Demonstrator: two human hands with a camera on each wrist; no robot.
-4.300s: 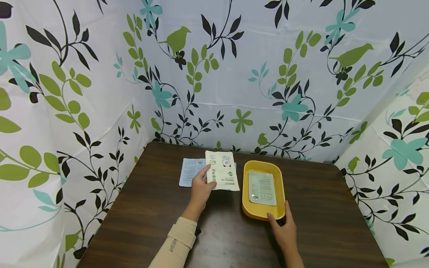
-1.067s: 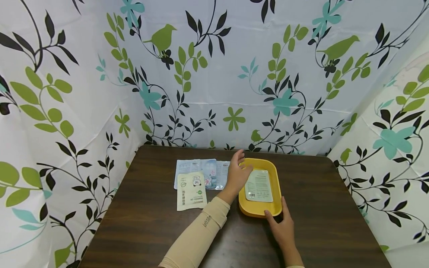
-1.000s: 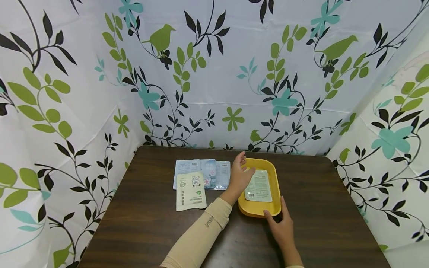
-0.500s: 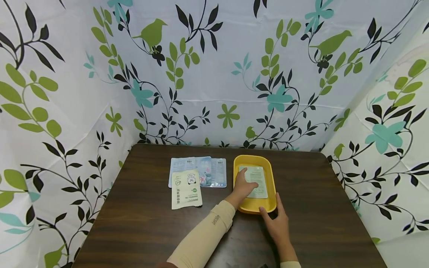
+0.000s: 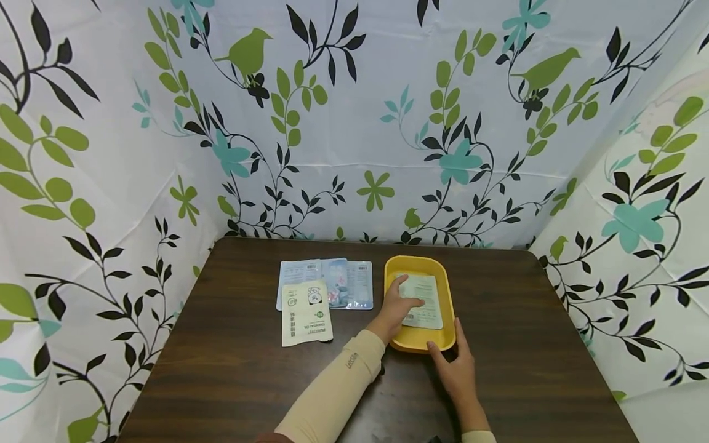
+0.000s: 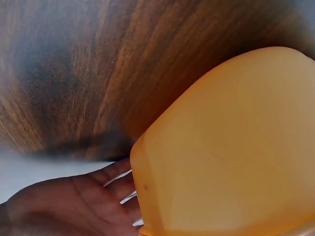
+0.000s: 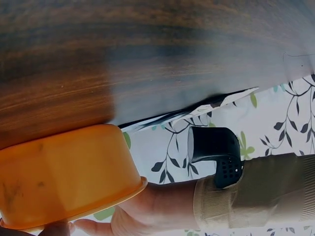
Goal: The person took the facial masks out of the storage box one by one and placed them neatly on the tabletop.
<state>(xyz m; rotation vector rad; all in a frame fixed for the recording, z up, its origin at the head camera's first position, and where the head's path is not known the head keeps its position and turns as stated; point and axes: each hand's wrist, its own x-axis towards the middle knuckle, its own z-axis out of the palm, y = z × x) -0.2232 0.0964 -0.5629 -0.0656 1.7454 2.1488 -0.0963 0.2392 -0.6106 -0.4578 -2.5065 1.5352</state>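
A yellow plastic tray (image 5: 407, 339) stands at the table's centre right, with a pale green packet (image 5: 426, 304) lying flat inside. My left hand (image 5: 396, 309) reaches over the tray's left wall, thumb and fingers spread on the packet's left part, which they partly cover. In the left wrist view, the fingers (image 6: 118, 187) go behind the tray wall, so their tips are hidden. My right hand (image 5: 456, 366) holds the tray's near right corner, thumb at the near rim and fingers along the right side. The right wrist view shows the tray wall (image 7: 74, 172) beside that hand.
Left of the tray, overlapping blue packets (image 5: 360, 286) lie flat. A cream packet (image 5: 306, 317) with a panda print partly covers them. The dark wooden table (image 5: 232, 369) ends at a patterned cloth (image 5: 332, 141) at the back and sides.
The cream packet, earlier held by my left hand over the blue ones, now lies nearer and to the left. My left hand has moved right and down into the tray. My right hand keeps its hold.
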